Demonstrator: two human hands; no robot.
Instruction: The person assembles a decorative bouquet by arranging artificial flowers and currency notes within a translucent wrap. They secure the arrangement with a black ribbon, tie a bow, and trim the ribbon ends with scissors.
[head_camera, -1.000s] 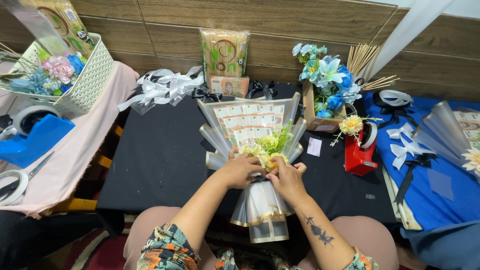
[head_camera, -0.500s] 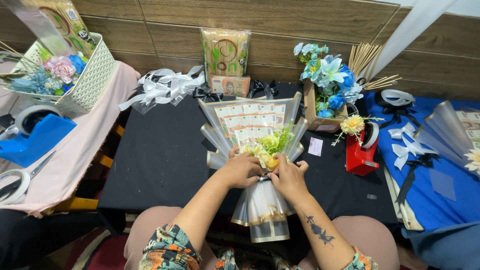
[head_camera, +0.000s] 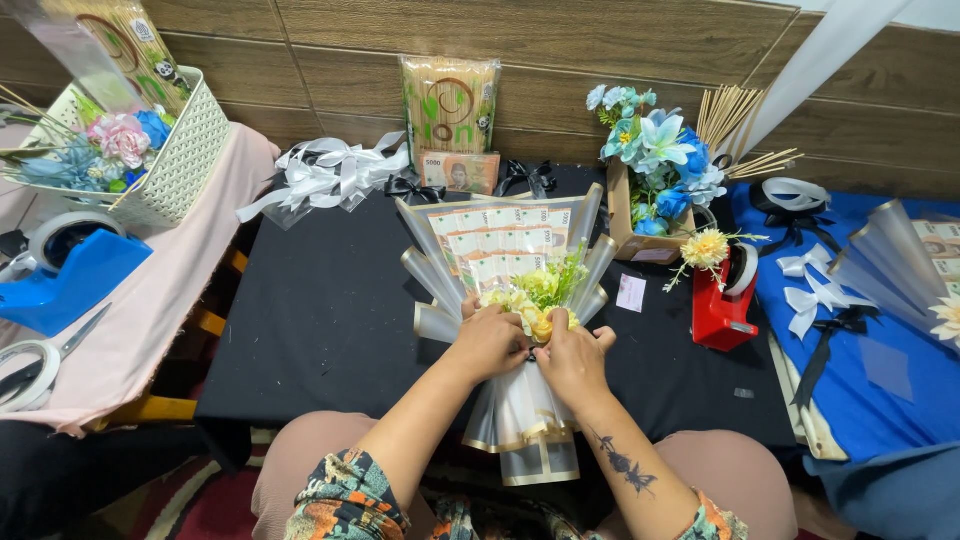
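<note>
A bouquet (head_camera: 505, 255) of fanned banknotes in clear wrapping with gold trim lies on the black table (head_camera: 320, 320), its stem end pointing toward me. Yellow and green artificial flowers (head_camera: 540, 295) sit at its middle. My left hand (head_camera: 490, 343) grips the bouquet's neck from the left. My right hand (head_camera: 572, 358) grips it from the right, fingers at the yellow flowers. Both hands touch each other around the wrapping.
A red tape dispenser (head_camera: 722, 300) stands right of the bouquet, beside a box of blue flowers (head_camera: 650, 180) and wooden sticks. White ribbons (head_camera: 325, 175) and a stick packet (head_camera: 448, 105) lie at the back. A blue tape dispenser (head_camera: 60, 270), scissors and a white basket (head_camera: 150, 150) sit on the left.
Both hands stay on the bouquet's neck; the fingers have shifted slightly around the yellow flowers. Nothing else has moved.
</note>
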